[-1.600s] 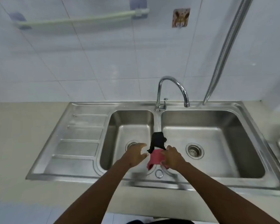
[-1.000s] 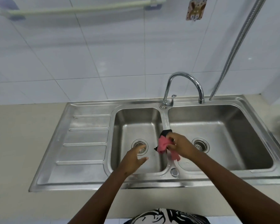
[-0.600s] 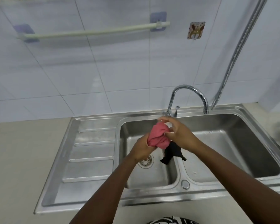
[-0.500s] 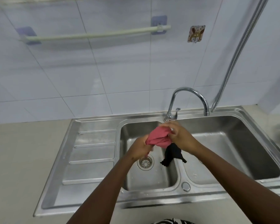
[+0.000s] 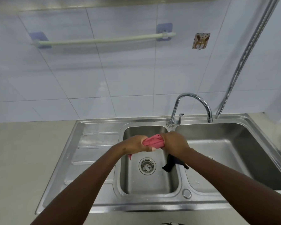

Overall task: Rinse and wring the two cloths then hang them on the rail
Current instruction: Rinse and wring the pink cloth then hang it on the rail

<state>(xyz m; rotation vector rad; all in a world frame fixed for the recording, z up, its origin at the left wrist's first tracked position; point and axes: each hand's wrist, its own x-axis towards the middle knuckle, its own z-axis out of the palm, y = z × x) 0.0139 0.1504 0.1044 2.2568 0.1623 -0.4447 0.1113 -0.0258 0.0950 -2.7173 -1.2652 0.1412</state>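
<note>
Over the left basin of a steel double sink (image 5: 102,207), a person's two hands grip a pink cloth (image 5: 153,142) bunched into a short roll between them. The left hand (image 5: 136,145) is clenched around one end, with a small pink tail showing below the fist; the right hand (image 5: 175,143) is clenched around the other end. The fingers (image 5: 165,138) of both hands are wrapped tightly over the fabric. A black cloth (image 5: 171,164) hangs below the right wrist, draped over the divider between the two basins; whether the right hand also grips it cannot be told. The drain (image 5: 147,166) of the left basin lies beneath the hands. Behind them, the curved tap (image 5: 191,99) stands at the back of the sink with its spout over the right basin. On the tiled wall above, the pale rail (image 5: 104,40) is bare, well apart from both cloths. A beige surface (image 5: 26,159) runs to the left of the sink.
</note>
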